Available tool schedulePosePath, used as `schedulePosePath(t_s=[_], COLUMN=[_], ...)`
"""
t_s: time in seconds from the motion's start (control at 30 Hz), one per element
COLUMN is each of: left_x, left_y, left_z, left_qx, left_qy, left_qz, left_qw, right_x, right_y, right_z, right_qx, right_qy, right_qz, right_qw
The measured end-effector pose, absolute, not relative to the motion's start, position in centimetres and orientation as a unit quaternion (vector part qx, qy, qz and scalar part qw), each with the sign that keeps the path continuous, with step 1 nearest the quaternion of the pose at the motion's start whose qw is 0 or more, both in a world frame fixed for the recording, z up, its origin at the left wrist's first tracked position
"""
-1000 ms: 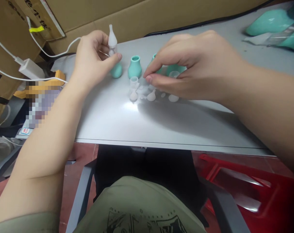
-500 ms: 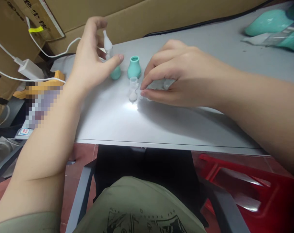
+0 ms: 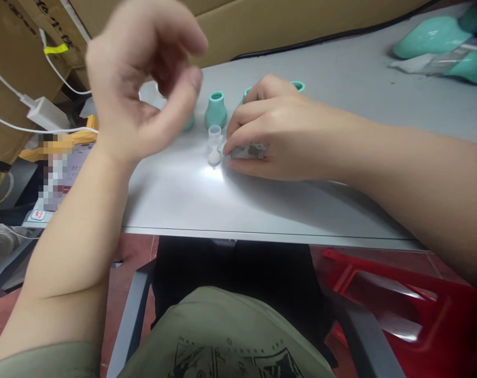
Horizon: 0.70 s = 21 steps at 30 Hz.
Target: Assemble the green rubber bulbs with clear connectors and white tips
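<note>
My left hand (image 3: 140,84) is raised above the grey table (image 3: 270,210), blurred, with its fingers loosely curled, thumb apart and nothing seen in them. Behind its thumb a teal rubber bulb (image 3: 189,124) peeks out. A second teal bulb (image 3: 216,109) stands upright mid-table, with two more (image 3: 298,85) partly hidden behind my right hand. My right hand (image 3: 286,134) rests on the table, its fingertips pinched on a small clear plastic part (image 3: 247,151). Just left of those fingertips a clear hourglass-shaped piece (image 3: 214,145) stands upright.
Cardboard boxes (image 3: 238,21) line the back. A white charger (image 3: 41,113) with cables lies at the left. Bagged teal bulbs (image 3: 431,37) sit at the far right. A red plastic item (image 3: 400,315) is below the table's front edge.
My left hand let go of the white-tipped bulb and rose up and towards me. My right hand slid left and closed its fingertips over the small clear parts.
</note>
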<state>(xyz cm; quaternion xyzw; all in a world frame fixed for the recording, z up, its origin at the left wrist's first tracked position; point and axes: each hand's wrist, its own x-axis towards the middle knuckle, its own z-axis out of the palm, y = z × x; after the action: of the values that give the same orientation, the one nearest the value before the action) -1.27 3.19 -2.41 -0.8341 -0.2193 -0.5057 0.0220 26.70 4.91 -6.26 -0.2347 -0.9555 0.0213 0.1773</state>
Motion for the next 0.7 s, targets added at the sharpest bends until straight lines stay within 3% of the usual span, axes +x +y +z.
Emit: schedulePosePath(t_s=[0.27, 0.7], left_x=[0.4, 0.4], left_y=[1.5, 2.1], left_z=[-1.5, -1.4], left_qx=[-0.913, -0.904], left_qy=[-0.295, -0.359], left_qz=[-0.258, -0.169], left_qw=[-0.116, -0.161], right_x=[26.6, 26.5], right_y=[4.7, 4.3], right_z=[-6.3, -5.8], right_qx=[-0.227, -0.237], right_qy=[-0.961, -0.963], right_qz=[-0.012, -0.01], right_qw=[0.157, 0.13])
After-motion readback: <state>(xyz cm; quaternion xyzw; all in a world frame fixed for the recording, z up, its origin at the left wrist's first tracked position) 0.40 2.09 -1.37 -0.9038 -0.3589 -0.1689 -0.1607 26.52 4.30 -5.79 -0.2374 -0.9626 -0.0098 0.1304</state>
